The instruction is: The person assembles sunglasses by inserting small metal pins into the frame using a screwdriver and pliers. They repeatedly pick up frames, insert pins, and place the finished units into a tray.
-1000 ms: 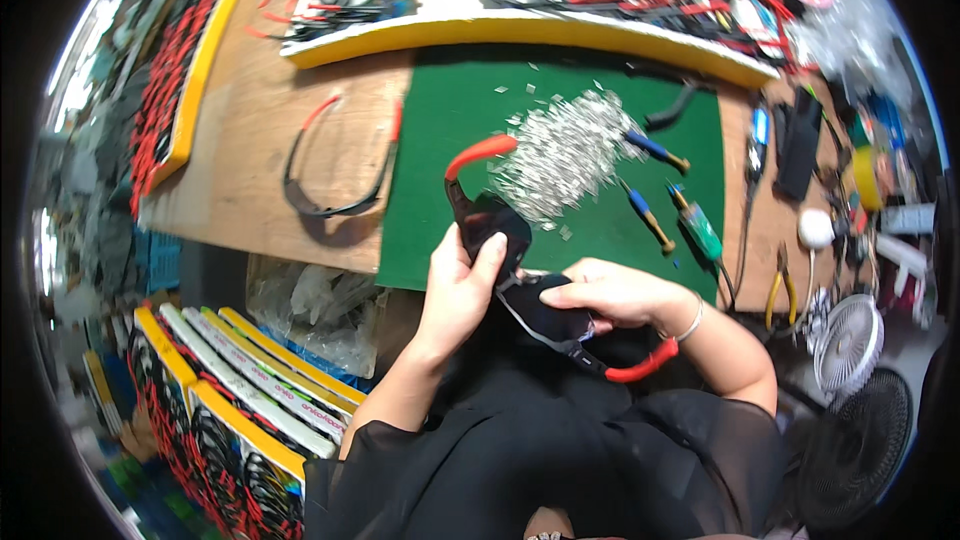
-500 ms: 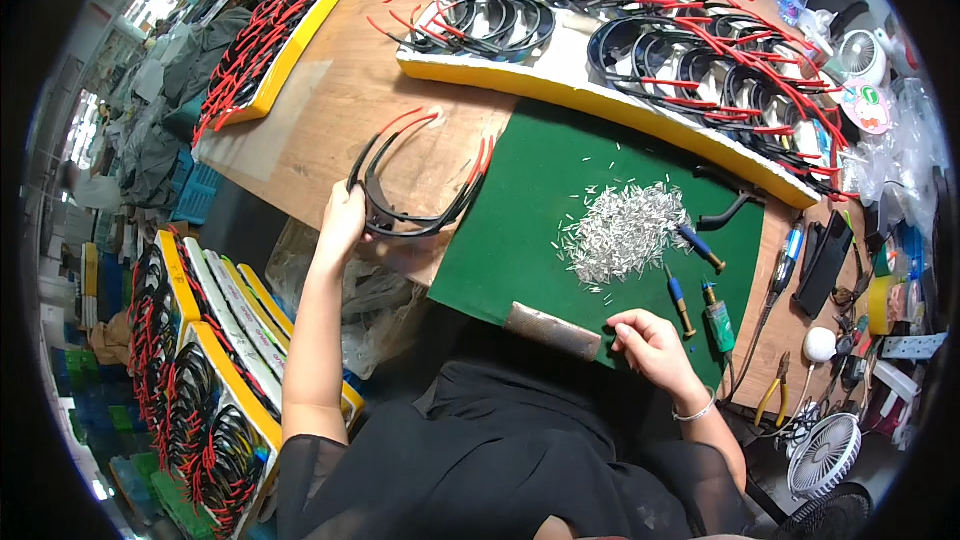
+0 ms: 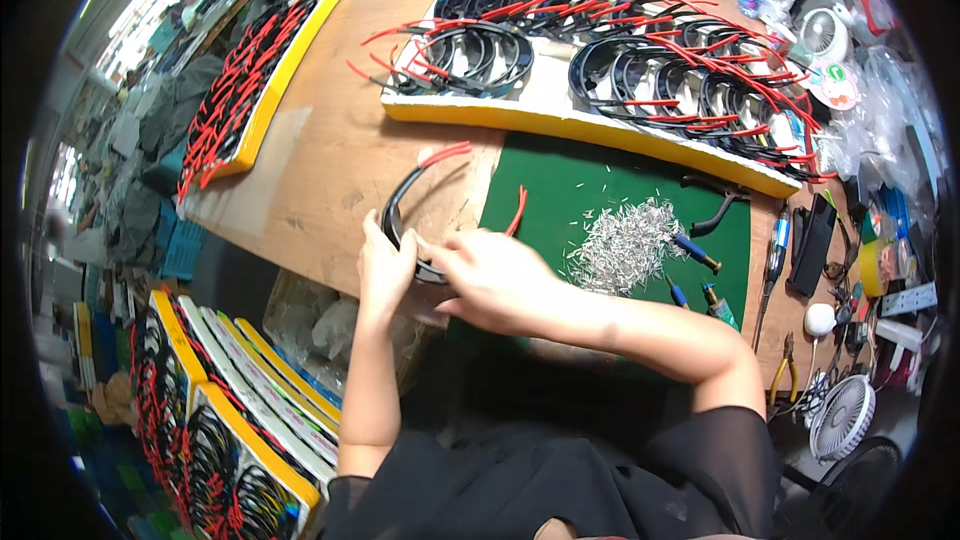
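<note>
Above the table's front edge, my left hand (image 3: 386, 265) is closed around a pair of black wraparound glasses (image 3: 394, 210) with red temple tips. My right hand (image 3: 495, 280) reaches across, its thumb and fingers pinched together at the frame beside my left fingers. Whether a small part sits in that pinch is hidden. One temple points away with its red tips up; another red tip (image 3: 520, 210) shows beyond my right hand. On the green mat (image 3: 540, 175) lies a heap of small silver pins (image 3: 622, 245), with a blue-handled screwdriver (image 3: 697, 252) at its edge.
A yellow-edged foam tray (image 3: 560, 125) of similar glasses stands behind the mat; another tray (image 3: 275, 100) is at the far left. Stacked trays (image 3: 215, 380) stand lower left. To the right are a green-handled tool (image 3: 718, 308), pliers (image 3: 783, 370), a soldering-iron-like tool (image 3: 777, 250) and a white fan (image 3: 842, 418).
My right hand has left the mat's front edge and come left onto the glasses. The glasses have turned and moved lower and nearer. My right forearm now covers the brown half-round piece.
</note>
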Motion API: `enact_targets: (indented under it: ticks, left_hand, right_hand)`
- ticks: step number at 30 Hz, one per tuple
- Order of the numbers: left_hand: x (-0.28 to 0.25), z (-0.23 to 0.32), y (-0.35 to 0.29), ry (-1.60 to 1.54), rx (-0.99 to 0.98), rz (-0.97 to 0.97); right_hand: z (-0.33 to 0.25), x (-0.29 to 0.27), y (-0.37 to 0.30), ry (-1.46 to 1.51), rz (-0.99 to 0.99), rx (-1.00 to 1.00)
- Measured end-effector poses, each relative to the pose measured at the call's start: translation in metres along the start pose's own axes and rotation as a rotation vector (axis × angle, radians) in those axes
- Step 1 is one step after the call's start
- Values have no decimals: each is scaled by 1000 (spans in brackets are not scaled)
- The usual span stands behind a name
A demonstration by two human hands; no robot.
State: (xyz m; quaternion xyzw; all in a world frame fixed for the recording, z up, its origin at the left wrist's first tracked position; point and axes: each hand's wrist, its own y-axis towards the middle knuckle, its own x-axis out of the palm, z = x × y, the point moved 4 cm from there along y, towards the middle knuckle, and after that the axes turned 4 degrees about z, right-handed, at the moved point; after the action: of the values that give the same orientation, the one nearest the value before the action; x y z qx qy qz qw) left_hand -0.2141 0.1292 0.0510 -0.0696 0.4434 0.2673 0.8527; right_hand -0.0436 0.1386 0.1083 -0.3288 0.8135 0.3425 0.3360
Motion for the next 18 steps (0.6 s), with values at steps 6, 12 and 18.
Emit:
enact_targets:
  ticks: [6,12,18]
  left_hand:
    - [5,-22,4,-352,-14,-186]
    - [-4,-27,5,-764,-185,-163]
    - [19,2,43,-695,90,-154]
  right_hand:
    - [17,83,15,-317,2,83]
    - [21,47,22,-528,56,61]
    - [92,-59,55,-821,166,323]
